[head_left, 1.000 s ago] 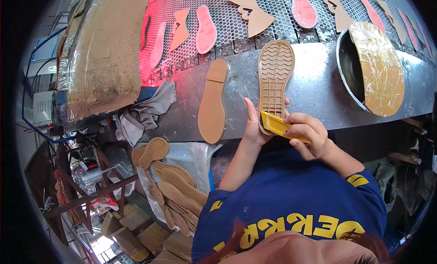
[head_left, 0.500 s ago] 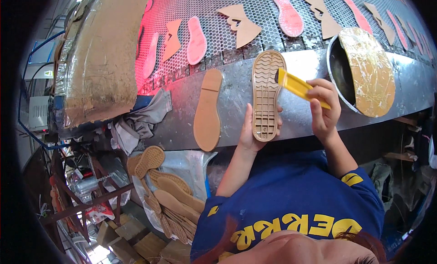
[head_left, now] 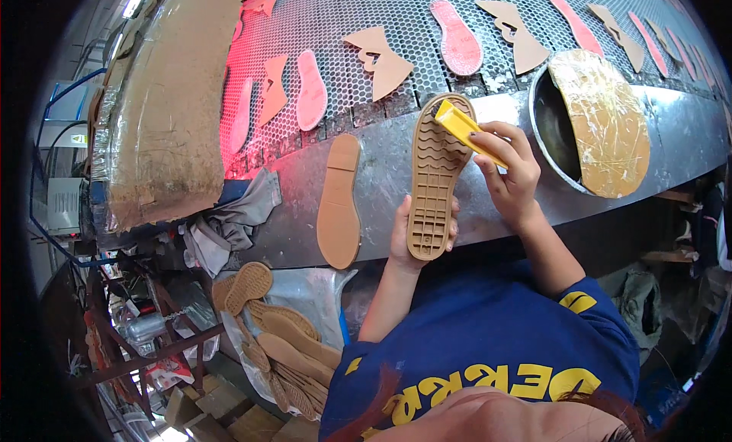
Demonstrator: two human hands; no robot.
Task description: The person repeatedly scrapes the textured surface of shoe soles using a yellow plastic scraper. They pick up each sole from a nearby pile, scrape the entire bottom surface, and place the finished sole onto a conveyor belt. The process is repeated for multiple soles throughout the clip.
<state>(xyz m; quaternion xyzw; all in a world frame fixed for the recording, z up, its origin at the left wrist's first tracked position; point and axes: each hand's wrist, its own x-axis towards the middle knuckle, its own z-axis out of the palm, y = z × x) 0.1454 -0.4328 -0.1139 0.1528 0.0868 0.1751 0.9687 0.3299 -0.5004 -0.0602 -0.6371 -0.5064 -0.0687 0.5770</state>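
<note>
A tan shoe sole [head_left: 431, 183] with wavy and grid-like ridges faces up, held by its near end in my left hand [head_left: 402, 232]. The fingers of that hand are wrapped round the sole's edges. In my right hand [head_left: 515, 171] I grip a yellow-handled brush [head_left: 467, 131] with a dark tip. The tip is over the far end of the sole and seems to touch it. To the left of my left hand, a second tan sole [head_left: 338, 202] lies smooth side up on the metal ledge [head_left: 381, 164].
A honeycomb mesh belt [head_left: 343, 15] beyond the ledge carries pink insoles [head_left: 311, 91] and tan cut pieces [head_left: 379, 61]. At right stands a round pot [head_left: 543, 114], partly covered by a tan board [head_left: 610, 129]. Piled soles [head_left: 293, 347], grey cloth [head_left: 244, 217] and a cardboard-covered box [head_left: 168, 99] are at left.
The brush has moved left from the sole's right edge onto its far end. The whole view has shifted slightly, and the held sole leans more to the right at its far end.
</note>
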